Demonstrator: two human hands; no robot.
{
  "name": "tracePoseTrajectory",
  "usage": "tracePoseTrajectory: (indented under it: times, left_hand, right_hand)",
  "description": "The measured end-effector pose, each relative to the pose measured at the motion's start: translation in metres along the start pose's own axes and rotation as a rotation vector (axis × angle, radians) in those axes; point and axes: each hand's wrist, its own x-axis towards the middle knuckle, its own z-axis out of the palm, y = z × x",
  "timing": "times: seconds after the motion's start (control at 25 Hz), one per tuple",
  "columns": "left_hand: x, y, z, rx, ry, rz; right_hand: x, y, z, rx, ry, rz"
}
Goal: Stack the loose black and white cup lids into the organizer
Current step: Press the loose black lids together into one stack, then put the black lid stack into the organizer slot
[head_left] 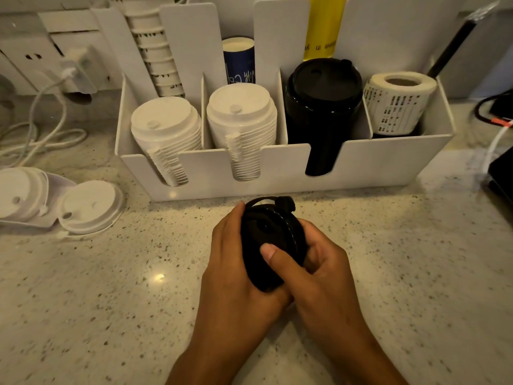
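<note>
Both hands hold a small stack of black lids (270, 232) on edge over the counter, just in front of the white organizer (280, 176). My left hand (236, 262) cups the stack's left side. My right hand (313, 268) grips its right side, thumb across the front. In the organizer, two white lid stacks (166, 126) (241, 118) fill the left slots and a black lid stack (323, 98) fills the third. Loose white lids (88, 205) lie on the counter at the far left, some in a clear sleeve (25, 198).
A label roll (398, 101) sits in the organizer's right slot. Paper cup stacks (155, 48), a blue cup (238, 59) and a yellow pack (322, 26) stand behind. White cables (41, 129) and sockets lie at the left; dark cables and a device (499, 173) at the right edge.
</note>
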Motion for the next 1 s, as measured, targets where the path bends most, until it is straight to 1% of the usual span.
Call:
tracePoseTrajectory:
  times: [0.16, 0.2, 0.24, 0.28, 0.32, 0.36, 0.4, 0.44, 0.48, 0.56, 0.6, 0.88, 1.0]
  left_hand:
    - [-0.001, 0.004, 0.000, -0.031, 0.032, -0.057]
    - [-0.002, 0.005, 0.000, -0.043, 0.030, -0.064]
    - [-0.002, 0.006, 0.001, -0.046, 0.024, -0.062]
    - [-0.002, 0.006, 0.001, -0.036, 0.020, -0.055]
    - [-0.002, 0.005, 0.000, -0.020, 0.014, -0.051]
    - [-0.001, 0.006, 0.000, -0.009, 0.006, -0.052]
    - [0.000, 0.006, 0.000, -0.005, -0.002, -0.057]
    - [0.000, 0.006, 0.000, 0.001, -0.004, -0.063]
    - [-0.001, 0.006, -0.001, 0.011, -0.001, -0.071]
    - [-0.002, 0.008, -0.001, 0.033, 0.002, -0.095]
    - [-0.002, 0.009, -0.001, 0.038, -0.005, -0.109]
    - [0.010, 0.036, -0.005, 0.053, -0.089, -0.205]
    - [0.024, 0.054, -0.011, 0.086, -0.090, -0.171]
  right_hand:
    - [-0.002, -0.004, -0.001, -0.005, -0.045, 0.024]
    - [-0.003, -0.006, -0.003, -0.018, -0.032, 0.033]
    - [-0.004, -0.007, -0.008, -0.063, 0.020, 0.029]
    - [-0.004, -0.006, -0.016, -0.166, 0.122, 0.013]
    - [-0.001, -0.005, -0.029, -0.320, 0.254, -0.014]
    - [0.003, -0.005, -0.044, -0.520, 0.375, -0.049]
    - [0.008, -0.005, -0.060, -0.738, 0.443, -0.056]
    - [0.013, -0.002, -0.076, -0.944, 0.451, 0.005]
    - [0.019, 0.002, -0.089, -1.111, 0.429, 0.111]
    - [0.027, 0.008, -0.102, -1.340, 0.370, 0.273]
    - [0.028, 0.013, -0.103, -1.404, 0.350, 0.296]
    - [0.031, 0.011, -0.097, -1.443, 0.406, 0.307]
    - [0.031, 0.014, -0.095, -1.456, 0.425, 0.296]
